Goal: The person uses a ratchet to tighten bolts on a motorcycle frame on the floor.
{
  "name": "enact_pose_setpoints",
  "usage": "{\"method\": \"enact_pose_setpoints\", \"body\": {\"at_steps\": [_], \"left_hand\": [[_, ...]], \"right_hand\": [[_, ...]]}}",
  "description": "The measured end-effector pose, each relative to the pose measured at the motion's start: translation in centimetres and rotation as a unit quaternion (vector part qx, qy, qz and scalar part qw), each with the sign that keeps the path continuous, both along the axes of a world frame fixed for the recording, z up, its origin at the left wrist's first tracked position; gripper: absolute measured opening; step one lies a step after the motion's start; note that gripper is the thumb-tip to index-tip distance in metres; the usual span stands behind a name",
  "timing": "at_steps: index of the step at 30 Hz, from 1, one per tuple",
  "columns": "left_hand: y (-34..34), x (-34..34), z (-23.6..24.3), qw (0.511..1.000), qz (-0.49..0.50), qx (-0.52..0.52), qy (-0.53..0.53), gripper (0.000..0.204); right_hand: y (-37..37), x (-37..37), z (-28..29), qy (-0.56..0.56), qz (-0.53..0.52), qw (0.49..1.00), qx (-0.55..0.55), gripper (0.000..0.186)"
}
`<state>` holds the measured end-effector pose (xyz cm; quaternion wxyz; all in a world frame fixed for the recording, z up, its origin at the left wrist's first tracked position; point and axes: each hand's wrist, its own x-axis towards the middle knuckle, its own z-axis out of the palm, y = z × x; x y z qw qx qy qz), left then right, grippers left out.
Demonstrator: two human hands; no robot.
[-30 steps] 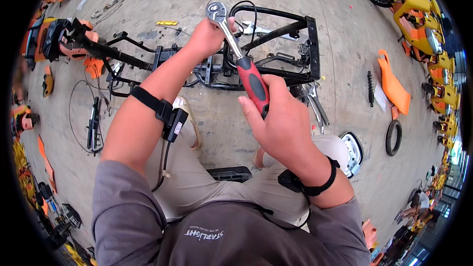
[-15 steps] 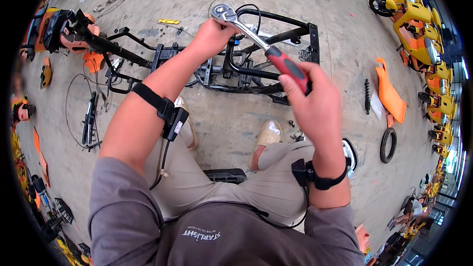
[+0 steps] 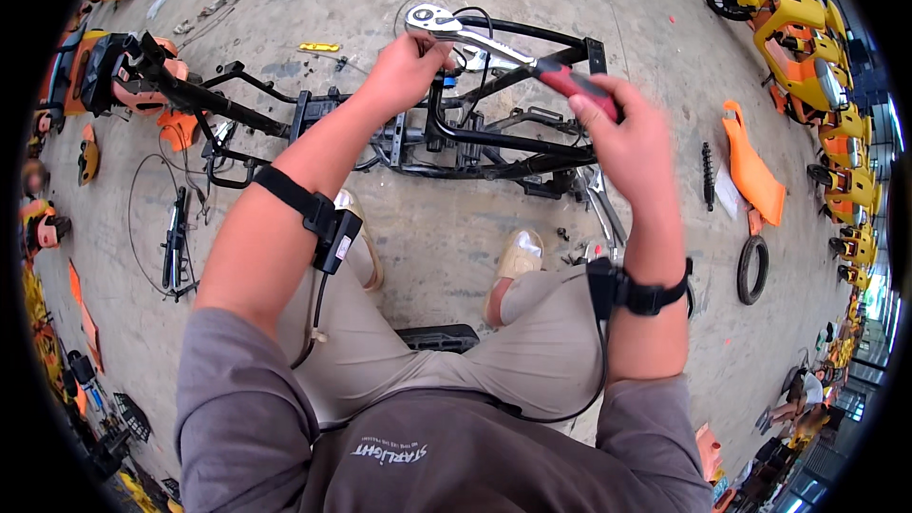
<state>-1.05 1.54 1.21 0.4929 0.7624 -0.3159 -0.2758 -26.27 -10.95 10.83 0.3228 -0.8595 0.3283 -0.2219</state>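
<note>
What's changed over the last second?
The right hand swung the red handle of the ratchet wrench to the right and away from the body, so the wrench now lies more crosswise. Nothing was visibly let go or newly grasped. The left hand stayed by the wrench's head; the black frame stayed put.

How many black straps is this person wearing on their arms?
2: one strap wraps the left forearm, the other the right forearm. Any under the sleeves would be hidden.
</note>
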Motion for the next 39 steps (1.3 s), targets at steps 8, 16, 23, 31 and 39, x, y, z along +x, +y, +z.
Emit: {"method": "enact_pose_setpoints", "body": {"at_steps": [8,16,23,31,39], "left_hand": [[0.6,-0.2,-0.6,0.999,-0.006,0.005,-0.032,0.035],[0.0,0.2,-0.5,1.0,0.0,-0.016,0.02,0.026],[-0.6,0.4,0.1,0.999,-0.019,0.018,0.033,0.03],[0.3,0.1,-0.1,0.999,-0.013,-0.017,0.025,0.025],[0.5,0.5,-0.3,0.999,-0.02,0.026,0.033,0.024]], "right_hand": [[8.5,-1.4,-0.6,0.073,-0.02,0.975,-0.21,0.039],[2.6,-0.1,-0.1,-0.002,0.005,0.988,-0.154,0.03],[-1.1,1.0,-1.5,-0.043,0.003,0.991,-0.129,0.031],[5.8,-0.3,-0.7,0.026,-0.03,0.975,-0.219,0.028],[5.3,0.2,-0.7,0.024,-0.016,0.982,-0.185,0.028]]}}
